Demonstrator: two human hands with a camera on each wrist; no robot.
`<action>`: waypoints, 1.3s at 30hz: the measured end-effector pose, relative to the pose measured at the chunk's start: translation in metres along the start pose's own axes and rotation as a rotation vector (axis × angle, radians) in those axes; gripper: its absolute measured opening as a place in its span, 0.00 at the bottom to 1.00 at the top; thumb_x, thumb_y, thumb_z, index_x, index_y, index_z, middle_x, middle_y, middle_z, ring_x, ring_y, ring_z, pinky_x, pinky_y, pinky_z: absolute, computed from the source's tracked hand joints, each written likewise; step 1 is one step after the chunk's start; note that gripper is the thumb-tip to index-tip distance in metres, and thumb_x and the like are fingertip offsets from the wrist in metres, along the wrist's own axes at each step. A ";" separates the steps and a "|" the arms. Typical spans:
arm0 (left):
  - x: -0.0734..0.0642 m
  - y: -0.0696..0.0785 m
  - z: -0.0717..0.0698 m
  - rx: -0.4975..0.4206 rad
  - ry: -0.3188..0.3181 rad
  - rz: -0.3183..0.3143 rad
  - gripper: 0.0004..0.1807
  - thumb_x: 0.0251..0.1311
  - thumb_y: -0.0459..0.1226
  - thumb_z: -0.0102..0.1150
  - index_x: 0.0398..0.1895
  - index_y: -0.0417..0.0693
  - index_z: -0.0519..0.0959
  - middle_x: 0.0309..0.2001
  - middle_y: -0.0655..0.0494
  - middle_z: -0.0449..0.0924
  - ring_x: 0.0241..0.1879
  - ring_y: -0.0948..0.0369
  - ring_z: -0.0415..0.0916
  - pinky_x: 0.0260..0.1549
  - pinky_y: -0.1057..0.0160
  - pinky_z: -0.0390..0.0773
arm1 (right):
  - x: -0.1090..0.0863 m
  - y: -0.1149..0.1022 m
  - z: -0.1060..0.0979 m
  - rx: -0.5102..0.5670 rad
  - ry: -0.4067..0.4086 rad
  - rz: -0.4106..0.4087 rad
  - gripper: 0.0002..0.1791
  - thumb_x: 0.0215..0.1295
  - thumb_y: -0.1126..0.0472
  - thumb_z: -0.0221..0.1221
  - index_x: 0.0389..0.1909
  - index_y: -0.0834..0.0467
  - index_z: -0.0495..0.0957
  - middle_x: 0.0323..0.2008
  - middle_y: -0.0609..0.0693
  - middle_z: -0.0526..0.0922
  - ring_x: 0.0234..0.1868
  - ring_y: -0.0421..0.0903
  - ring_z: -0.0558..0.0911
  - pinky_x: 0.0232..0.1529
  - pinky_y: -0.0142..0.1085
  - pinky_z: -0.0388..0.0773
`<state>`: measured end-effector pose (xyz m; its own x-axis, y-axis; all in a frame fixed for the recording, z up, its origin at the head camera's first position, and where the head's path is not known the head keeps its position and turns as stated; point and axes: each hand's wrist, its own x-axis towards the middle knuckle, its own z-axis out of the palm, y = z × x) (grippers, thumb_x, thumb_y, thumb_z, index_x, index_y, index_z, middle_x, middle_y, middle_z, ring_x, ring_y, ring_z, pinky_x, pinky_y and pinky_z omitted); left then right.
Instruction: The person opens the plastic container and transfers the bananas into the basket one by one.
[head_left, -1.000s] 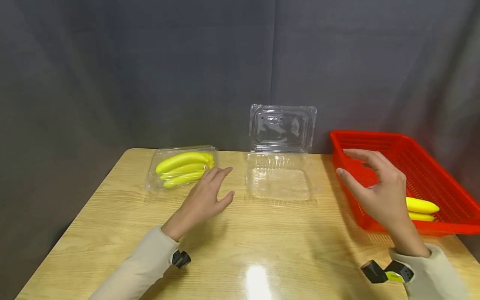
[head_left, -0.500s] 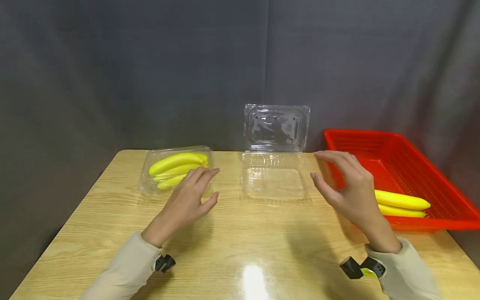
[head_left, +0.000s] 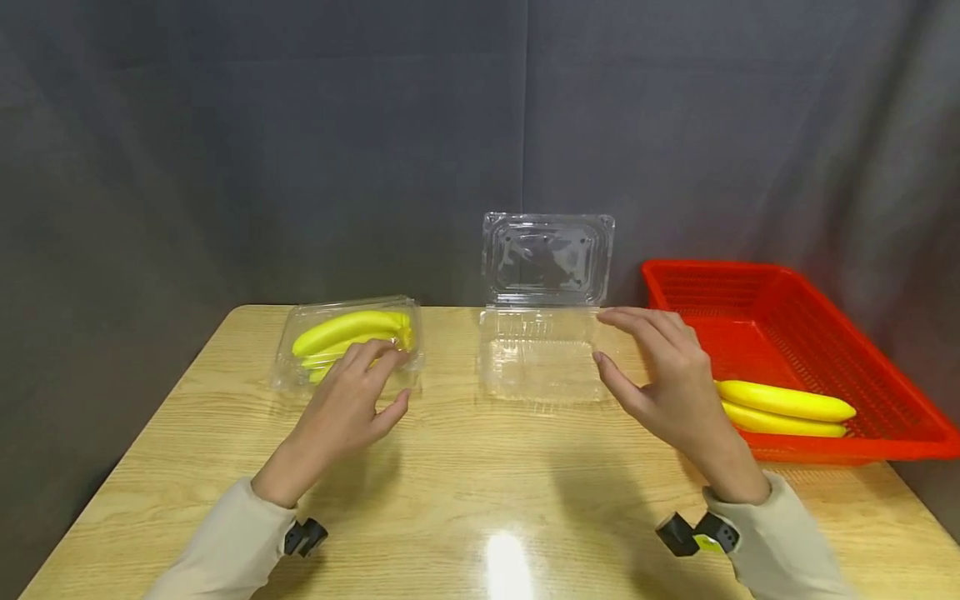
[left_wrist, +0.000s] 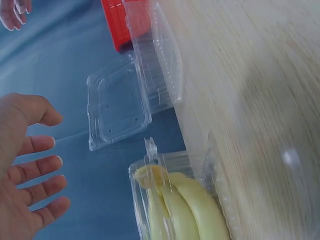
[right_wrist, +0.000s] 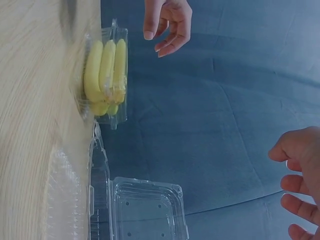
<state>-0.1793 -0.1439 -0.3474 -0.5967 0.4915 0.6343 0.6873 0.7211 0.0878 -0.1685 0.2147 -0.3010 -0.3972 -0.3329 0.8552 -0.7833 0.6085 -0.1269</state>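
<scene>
My left hand (head_left: 341, 408) hovers over the table, in front of a closed clear plastic clamshell box (head_left: 281, 354) that has several bananas (head_left: 348, 327) in it. Its fingers are loosely bent and hold nothing; the left wrist view shows them spread apart from the box. A second clear clamshell box (head_left: 547, 367) stands in the middle with its lid (head_left: 547, 258) raised, and no fruit lies in it. My right hand (head_left: 671, 387) is in the air just right of this box, thumb and fingers apart around nothing.
A red plastic basket (head_left: 757, 333) sits at the right, with bananas (head_left: 787, 402) lying near its front wall. The wooden table (head_left: 465, 483) ends at a dark grey curtain (head_left: 375, 150) behind the boxes.
Both hands have shifted left in the view, the right one moving from over the basket's side toward the open box. The view itself has turned slightly right. Boxes and bananas stay put.
</scene>
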 end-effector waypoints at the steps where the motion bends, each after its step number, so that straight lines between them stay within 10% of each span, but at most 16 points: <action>1: -0.001 -0.001 -0.001 0.001 0.001 -0.003 0.18 0.54 0.36 0.63 0.48 0.37 0.78 0.47 0.44 0.75 0.47 0.45 0.72 0.42 0.48 0.75 | 0.000 -0.001 0.001 0.003 0.000 0.001 0.22 0.60 0.53 0.58 0.50 0.64 0.80 0.47 0.56 0.83 0.46 0.56 0.78 0.47 0.48 0.68; 39: -0.031 -0.039 -0.038 0.092 0.067 -0.069 0.17 0.50 0.31 0.60 0.44 0.35 0.76 0.39 0.42 0.77 0.39 0.44 0.76 0.34 0.45 0.75 | 0.024 -0.022 0.070 -0.037 -0.152 -0.190 0.14 0.53 0.65 0.63 0.42 0.62 0.79 0.39 0.52 0.82 0.41 0.53 0.79 0.46 0.45 0.75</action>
<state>-0.1717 -0.2064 -0.3412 -0.6101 0.4081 0.6791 0.6028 0.7953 0.0637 -0.1946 0.1432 -0.3128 -0.3139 -0.5471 0.7760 -0.8338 0.5498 0.0504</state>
